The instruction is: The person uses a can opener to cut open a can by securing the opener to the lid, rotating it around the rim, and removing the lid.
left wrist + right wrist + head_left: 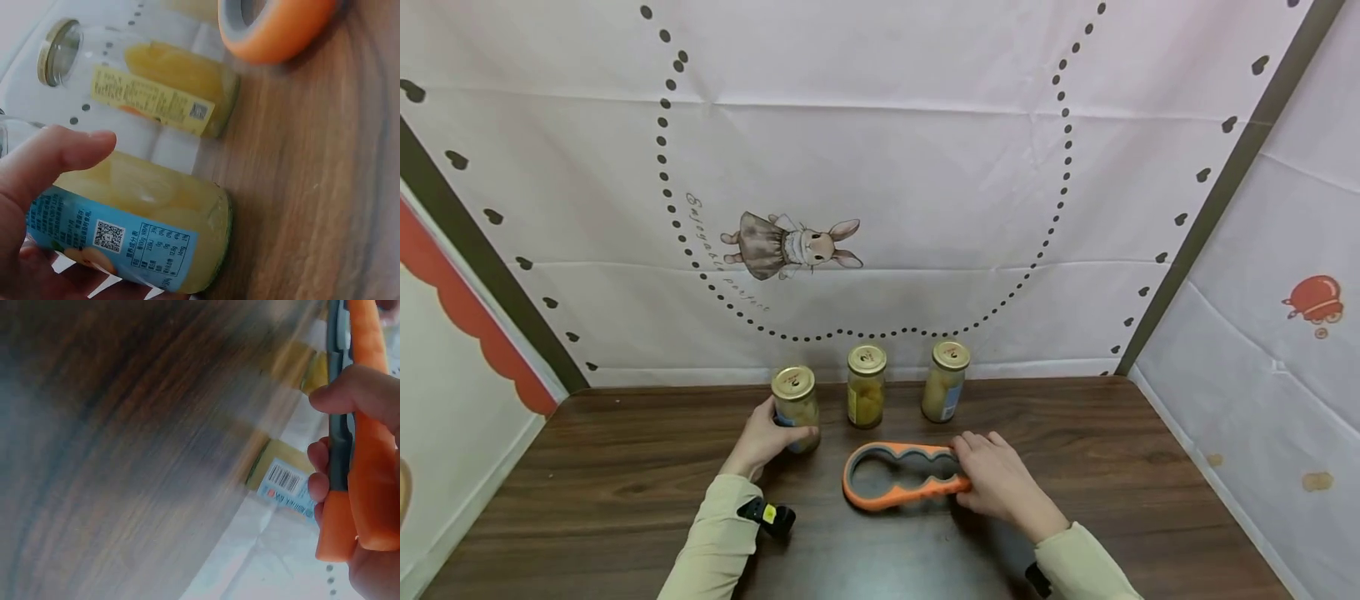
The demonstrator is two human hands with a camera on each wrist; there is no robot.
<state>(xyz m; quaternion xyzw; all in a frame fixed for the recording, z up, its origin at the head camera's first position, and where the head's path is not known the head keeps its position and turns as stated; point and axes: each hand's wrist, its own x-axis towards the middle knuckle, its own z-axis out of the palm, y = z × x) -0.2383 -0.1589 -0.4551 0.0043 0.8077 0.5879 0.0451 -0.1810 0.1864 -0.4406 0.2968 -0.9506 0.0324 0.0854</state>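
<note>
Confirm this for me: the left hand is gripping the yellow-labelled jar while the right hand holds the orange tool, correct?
Not quite: the left hand is gripping a blue-labelled jar, as the left wrist view shows; the yellow-labelled jar stands beside it. The right hand does hold the orange tool.

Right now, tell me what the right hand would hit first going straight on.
Probably the middle jar, struck by the orange opener that the right hand holds; its height and depth are hard to judge.
</note>
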